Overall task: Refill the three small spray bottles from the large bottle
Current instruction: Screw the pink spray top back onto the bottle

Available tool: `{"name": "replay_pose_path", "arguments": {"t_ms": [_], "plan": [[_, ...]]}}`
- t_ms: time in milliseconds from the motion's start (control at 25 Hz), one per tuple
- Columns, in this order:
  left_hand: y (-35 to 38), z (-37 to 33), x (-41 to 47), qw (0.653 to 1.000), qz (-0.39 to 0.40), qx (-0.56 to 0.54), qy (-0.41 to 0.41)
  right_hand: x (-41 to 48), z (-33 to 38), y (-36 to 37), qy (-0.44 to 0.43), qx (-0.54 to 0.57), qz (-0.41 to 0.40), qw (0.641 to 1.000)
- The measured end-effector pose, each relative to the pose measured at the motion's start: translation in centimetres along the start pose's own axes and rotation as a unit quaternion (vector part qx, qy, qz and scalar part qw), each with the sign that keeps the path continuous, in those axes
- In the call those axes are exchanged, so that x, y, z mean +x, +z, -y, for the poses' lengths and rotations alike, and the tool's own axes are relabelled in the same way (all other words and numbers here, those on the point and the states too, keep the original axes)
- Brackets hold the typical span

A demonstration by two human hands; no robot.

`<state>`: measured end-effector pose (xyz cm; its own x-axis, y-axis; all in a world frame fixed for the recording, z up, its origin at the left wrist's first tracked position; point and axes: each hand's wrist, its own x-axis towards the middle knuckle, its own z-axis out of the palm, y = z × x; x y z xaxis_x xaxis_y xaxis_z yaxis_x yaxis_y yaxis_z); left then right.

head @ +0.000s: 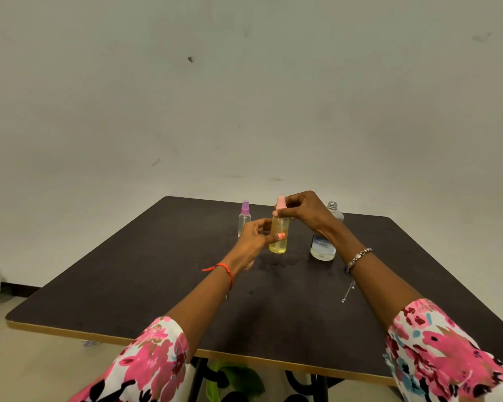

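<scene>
Yellow spray bottle (279,235) upright, cap up – left hand (254,236) grips body, right hand (305,210) pinches cap.

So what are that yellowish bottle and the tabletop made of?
Bottle: likely clear plastic, since the yellow liquid shows through; glass can't be ruled out. Its pink cap looks like matte plastic. Tabletop: dark matte laminate, apparently over board, judging by its pale edge.

I have 1 view only — a wide-angle head camera, facing forward and slightly down across the dark table (128,285). The pale wall (244,82) fills the upper half of the frame; both forearms enter from the bottom corners, and the hands meet near centre — at arm's reach.
</scene>
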<state>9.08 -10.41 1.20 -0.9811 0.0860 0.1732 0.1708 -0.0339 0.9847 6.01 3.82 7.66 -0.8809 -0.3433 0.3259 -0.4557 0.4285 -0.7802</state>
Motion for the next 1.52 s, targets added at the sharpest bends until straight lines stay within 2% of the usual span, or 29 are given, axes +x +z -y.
{"name": "replay_pose_path", "arguments": {"t_ms": [360,440,520,600,800,1000,1160,1240,1400,1520], "plan": [[0.6,0.3,0.2,0.999,-0.046,0.011,0.013,-0.1,-0.1,2.1,0.014,-0.108,-0.132,0.985],[0.4,0.1,0.1,0.999,-0.043,0.013,0.011,0.2,-0.4,1.8,0.018,-0.091,-0.072,0.993],[-0.1,-0.1,0.1,0.999,-0.042,0.015,0.014,0.1,-0.6,1.2,0.013,-0.028,-0.004,1.0],[-0.4,-0.3,0.1,0.999,-0.038,0.027,0.013,0.0,-0.7,1.0,0.018,0.001,0.016,1.0],[-0.5,0.2,-0.1,0.996,-0.074,0.041,0.011,0.1,-0.7,2.5,0.05,0.051,-0.077,0.994],[-0.1,0.7,-0.2,0.99,-0.13,0.05,0.018,0.6,-0.3,4.9,0.081,0.023,-0.168,0.982],[-0.4,1.1,-0.3,0.985,-0.16,0.06,0.03,1.3,-0.2,6.8,0.091,0.011,-0.199,0.976],[-1.1,1.4,-0.3,0.982,-0.175,0.06,0.032,1.5,-0.1,7.5,0.092,0.008,-0.181,0.979],[-3.3,1.9,0.1,0.976,-0.215,0.026,0.028,1.7,-0.7,8.9,0.109,0.071,-0.063,0.99],[-5.2,2.1,0.6,0.975,-0.217,0.031,0.026,2.2,-1.4,10.5,0.114,0.089,-0.048,0.988]]}}
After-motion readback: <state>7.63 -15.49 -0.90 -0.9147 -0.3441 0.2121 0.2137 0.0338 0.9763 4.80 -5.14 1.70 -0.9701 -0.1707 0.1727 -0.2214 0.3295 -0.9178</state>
